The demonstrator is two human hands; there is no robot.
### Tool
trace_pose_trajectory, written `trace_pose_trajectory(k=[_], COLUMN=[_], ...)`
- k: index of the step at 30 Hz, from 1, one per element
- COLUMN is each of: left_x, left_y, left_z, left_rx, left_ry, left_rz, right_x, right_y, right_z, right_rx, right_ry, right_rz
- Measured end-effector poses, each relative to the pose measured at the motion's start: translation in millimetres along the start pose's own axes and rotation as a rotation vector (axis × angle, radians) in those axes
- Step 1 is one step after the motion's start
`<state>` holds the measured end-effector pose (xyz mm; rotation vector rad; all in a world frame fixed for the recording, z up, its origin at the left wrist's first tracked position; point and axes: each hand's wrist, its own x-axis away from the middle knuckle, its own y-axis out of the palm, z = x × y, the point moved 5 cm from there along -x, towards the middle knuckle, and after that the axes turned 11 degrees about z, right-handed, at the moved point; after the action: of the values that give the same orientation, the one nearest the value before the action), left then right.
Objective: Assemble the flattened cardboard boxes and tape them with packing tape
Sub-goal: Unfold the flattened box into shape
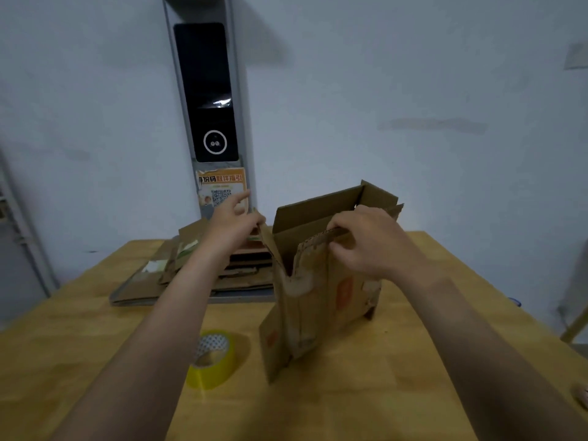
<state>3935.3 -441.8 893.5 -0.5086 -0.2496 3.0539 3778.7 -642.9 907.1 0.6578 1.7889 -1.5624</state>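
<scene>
Yel. tape roll [210, 374], creased cdbd box [321, 300]

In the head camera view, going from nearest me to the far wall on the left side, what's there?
Tape roll → stack of flattened cardboard → wall column with the black panel.

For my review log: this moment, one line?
cardboard box: upright, half-open | left hand: at left flap, grip unclear | right hand: pinches near flap | packing tape roll: on table
</scene>
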Motion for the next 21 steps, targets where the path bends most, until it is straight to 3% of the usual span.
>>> trace_pose_trajectory(k=[6,10,21], left_x=[-10,-23,-37], left_y=[21,34,44], left_z=[3,11,-1], left_rx=[-0.131,-0.338,-0.496], left_ry=[0.206,0.350,0.481], left_rz=[-0.216,-0.311,-0.272], right_x=[-10,-11,-1], right_y=[6,7,-2], right_z=[5,12,32], right_rx=[-0.033,-0.106,-0.132], right_ry=[0.031,0.047,0.087], right_rz=[0.012,-0.009,-0.033])
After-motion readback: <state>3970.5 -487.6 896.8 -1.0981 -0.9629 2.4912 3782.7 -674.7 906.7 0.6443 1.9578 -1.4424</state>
